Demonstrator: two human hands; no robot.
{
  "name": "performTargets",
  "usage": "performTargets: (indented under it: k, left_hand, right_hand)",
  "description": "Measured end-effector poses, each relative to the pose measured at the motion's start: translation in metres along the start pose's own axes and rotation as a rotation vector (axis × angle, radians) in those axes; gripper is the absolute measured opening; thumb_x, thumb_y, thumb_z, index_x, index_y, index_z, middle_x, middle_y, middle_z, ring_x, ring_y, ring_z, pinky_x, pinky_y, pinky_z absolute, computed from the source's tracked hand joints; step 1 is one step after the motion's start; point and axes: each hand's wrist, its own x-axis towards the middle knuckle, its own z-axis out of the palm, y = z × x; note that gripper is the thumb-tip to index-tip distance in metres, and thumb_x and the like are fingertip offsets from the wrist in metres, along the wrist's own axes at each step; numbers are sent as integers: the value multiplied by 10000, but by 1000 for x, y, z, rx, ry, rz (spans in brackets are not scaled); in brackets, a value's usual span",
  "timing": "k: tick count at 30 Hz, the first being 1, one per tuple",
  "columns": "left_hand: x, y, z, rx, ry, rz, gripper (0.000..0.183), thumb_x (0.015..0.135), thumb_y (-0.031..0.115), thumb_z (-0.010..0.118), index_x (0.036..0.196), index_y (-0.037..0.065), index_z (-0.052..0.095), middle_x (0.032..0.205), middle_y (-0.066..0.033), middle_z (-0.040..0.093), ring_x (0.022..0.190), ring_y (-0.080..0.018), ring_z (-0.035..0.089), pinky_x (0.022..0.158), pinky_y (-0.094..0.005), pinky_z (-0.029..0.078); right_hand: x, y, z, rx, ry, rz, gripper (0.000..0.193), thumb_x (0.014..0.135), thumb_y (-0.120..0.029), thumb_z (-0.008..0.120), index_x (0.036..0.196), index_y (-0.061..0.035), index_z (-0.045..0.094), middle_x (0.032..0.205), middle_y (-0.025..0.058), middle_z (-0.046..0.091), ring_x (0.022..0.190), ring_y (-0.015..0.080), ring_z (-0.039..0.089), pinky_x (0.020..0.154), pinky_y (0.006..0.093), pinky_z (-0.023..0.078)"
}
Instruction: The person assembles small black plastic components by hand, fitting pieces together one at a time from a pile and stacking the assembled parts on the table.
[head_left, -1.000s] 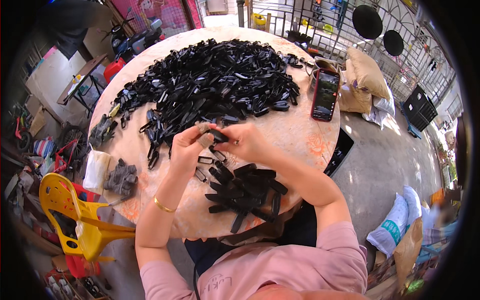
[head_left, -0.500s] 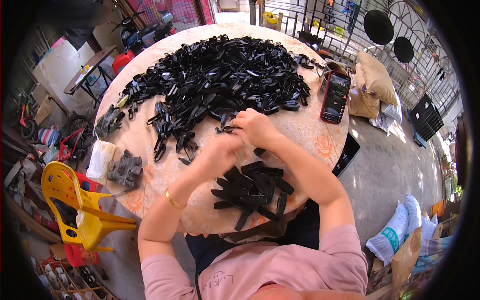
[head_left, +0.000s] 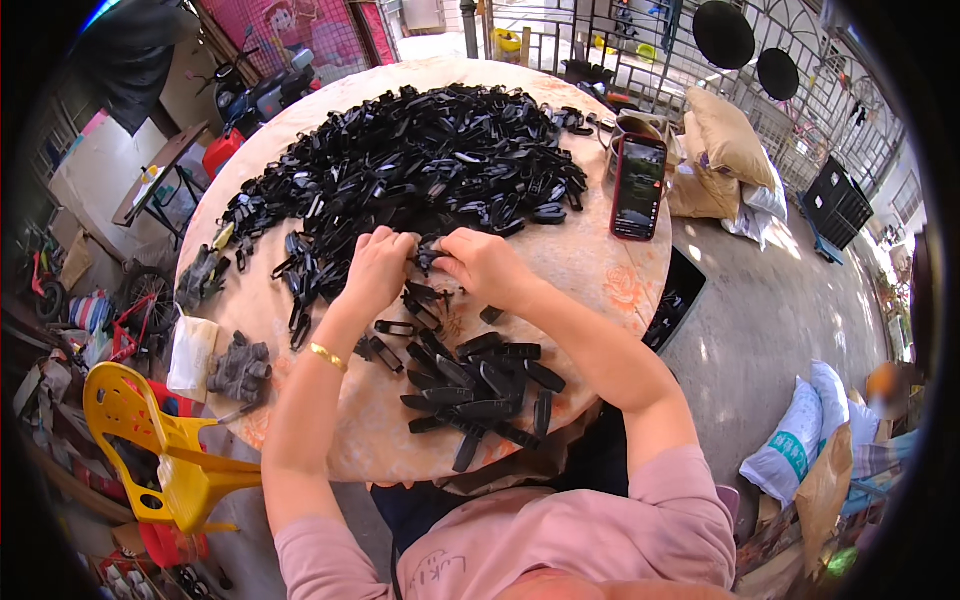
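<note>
A big heap of small black plastic parts (head_left: 410, 165) covers the far half of a round marbled table (head_left: 590, 270). My left hand (head_left: 375, 270) and my right hand (head_left: 480, 265) meet at the near edge of the heap, both pinching one small black plastic part (head_left: 428, 252) between their fingertips. A gold bangle sits on my left wrist. Closer to me lies a smaller pile of black parts (head_left: 480, 385), with a few loose pieces (head_left: 395, 328) beside it.
A phone in a red case (head_left: 638, 187) lies on the table's right side. Grey gloves (head_left: 240, 368) and a white bag (head_left: 190, 355) rest at the left rim. A yellow plastic chair (head_left: 150, 440) stands lower left. Sacks (head_left: 735, 140) and a metal fence lie beyond.
Both hands have shifted a little away from me toward the heap and still hold a black part between them. The view has shifted slightly.
</note>
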Motion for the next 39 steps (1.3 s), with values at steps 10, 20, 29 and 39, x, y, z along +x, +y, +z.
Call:
performTargets:
  k: [10,20,29,39]
  left_hand:
    - [-24,21,-15,-652,228,-327,186,742,-68,618,913,-29,557,805,-33,504,728,-77,542,662,-210,448]
    - [-33,51,-45,-413,-113,-113,298,662,203,697,893,32,619,939,-117,560,948,-290,482,825,-348,407]
    - [-28,64,-19,-347,79,0,297,635,66,689,903,19,568,960,-87,517,948,-260,484,825,-340,420]
    - [-31,33,-37,-1646,226,-426,283,731,-20,678,995,-3,578,896,-18,618,781,-78,579,708,-196,475]
  right_hand:
    - [1,-22,3,602,-25,365,180,877,-127,522,948,21,595,696,84,577,602,117,542,560,253,447]
    - [5,-6,-10,834,136,600,183,898,-126,502,962,14,601,722,3,585,623,44,522,562,193,461]
    - [1,-16,-14,698,125,355,190,884,-114,505,976,18,607,735,9,600,632,53,524,561,194,435]
    - [-3,-27,-8,803,-98,459,179,844,-132,568,920,19,629,632,56,556,554,86,487,494,240,404]
